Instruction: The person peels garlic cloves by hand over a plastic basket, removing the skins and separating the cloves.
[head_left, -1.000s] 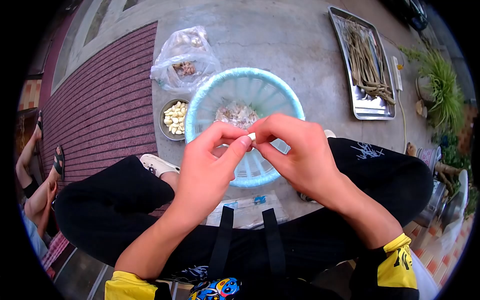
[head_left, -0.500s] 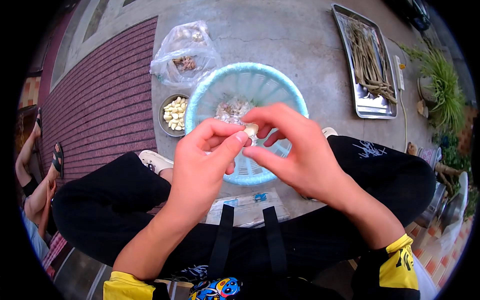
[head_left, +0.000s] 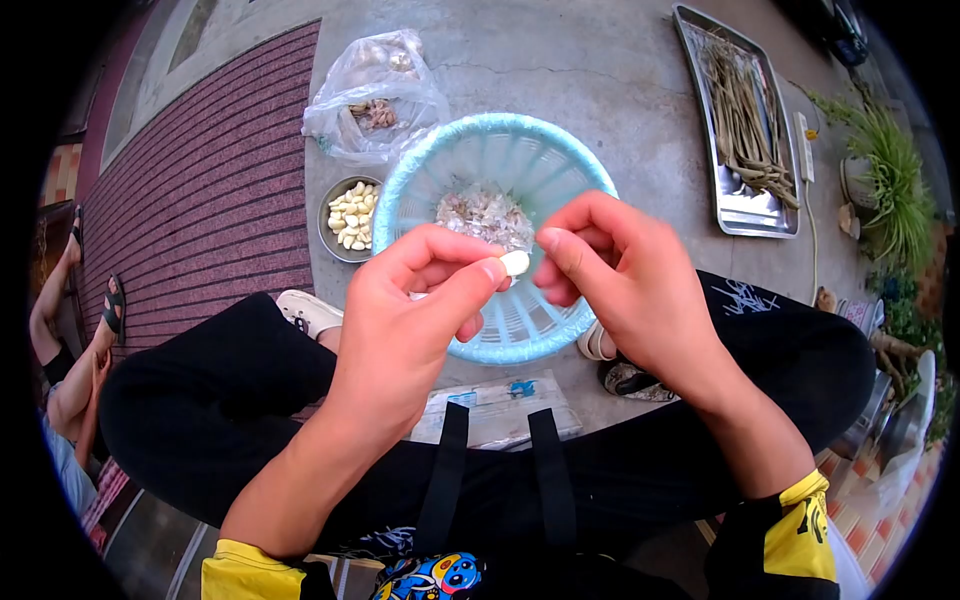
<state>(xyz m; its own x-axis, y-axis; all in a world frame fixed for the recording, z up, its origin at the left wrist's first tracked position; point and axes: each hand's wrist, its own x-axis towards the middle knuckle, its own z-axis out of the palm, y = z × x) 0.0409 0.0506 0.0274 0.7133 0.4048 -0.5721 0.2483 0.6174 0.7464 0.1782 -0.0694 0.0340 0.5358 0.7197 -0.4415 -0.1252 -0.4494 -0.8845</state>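
Note:
A pale garlic clove [head_left: 515, 263] is pinched between the thumb and forefinger of my left hand [head_left: 415, 295], over the blue plastic basket [head_left: 430, 160]. Papery garlic skins [head_left: 485, 215] lie in the bottom of the basket. Just right of the clove, my right hand [head_left: 625, 280] is closed, thumb against forefinger; anything between those fingertips is too small to make out. Left of the basket stands a metal bowl [head_left: 329, 243] with several peeled cloves [head_left: 353, 214].
A clear plastic bag [head_left: 345, 135] with garlic bulbs lies behind the bowl. At the right are a metal tray [head_left: 755, 220] of dried stalks, a power strip [head_left: 803, 148] and a green plant [head_left: 890, 170]. Another person's legs [head_left: 75, 385] show at the far left.
My right hand has drawn away to the right from the clove, and its fingers have closed. The clove now shows whole and white in my left hand. The view has shifted slightly.

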